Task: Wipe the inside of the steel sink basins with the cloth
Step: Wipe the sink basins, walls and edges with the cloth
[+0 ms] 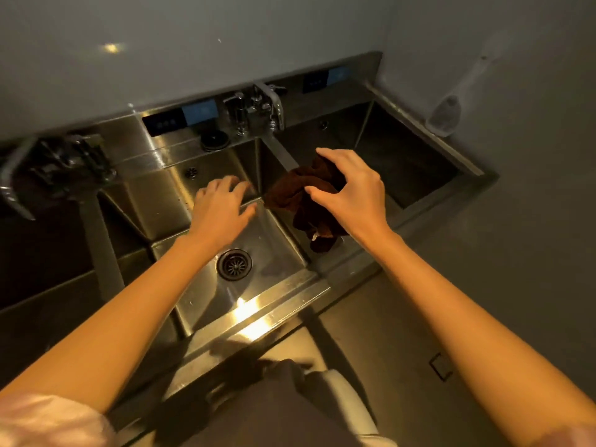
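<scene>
Forearms out over middle basin (258,240); left hand (222,208) spread, empty; right hand (351,195) splayed above brown cloth (303,201), apparently unclamped. Pickup step; next, grip it.

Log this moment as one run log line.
cloth: draped on basin divider | right hand: above cloth, open | left hand: open over middle basin

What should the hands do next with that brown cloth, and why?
Probably close the right hand on the brown cloth and lift it. The cloth lies bunched over the divider between the middle basin and the right basin. The right hand hovers over it with spread fingers, and whether it grips it yet is unclear. The left hand is open and holds nothing.
</scene>
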{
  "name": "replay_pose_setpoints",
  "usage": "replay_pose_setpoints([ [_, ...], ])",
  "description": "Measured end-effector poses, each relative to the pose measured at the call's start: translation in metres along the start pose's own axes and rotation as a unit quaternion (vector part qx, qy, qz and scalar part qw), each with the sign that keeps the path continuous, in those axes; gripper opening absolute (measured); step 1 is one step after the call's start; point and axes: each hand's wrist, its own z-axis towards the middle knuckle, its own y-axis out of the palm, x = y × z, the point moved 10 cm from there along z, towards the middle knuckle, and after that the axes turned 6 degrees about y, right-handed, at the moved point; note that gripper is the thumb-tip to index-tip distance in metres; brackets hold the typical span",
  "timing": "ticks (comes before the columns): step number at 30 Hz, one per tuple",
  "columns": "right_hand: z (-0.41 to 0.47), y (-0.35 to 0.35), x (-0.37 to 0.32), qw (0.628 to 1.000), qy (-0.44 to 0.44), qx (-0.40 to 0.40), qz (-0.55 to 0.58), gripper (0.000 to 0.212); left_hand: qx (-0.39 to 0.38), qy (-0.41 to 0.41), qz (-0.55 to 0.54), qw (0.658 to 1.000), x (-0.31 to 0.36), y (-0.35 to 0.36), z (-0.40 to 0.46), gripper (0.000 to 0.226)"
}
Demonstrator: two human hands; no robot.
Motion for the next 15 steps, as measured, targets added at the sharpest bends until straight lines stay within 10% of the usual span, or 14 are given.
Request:
replay_pose_setpoints([
  [15,0.042,0.154,-0.011,0.971,-0.069,-0.194,0.120,0.055,0.019,-0.188,0.012,0.982,-0.092,0.027,-0.051,0.048],
])
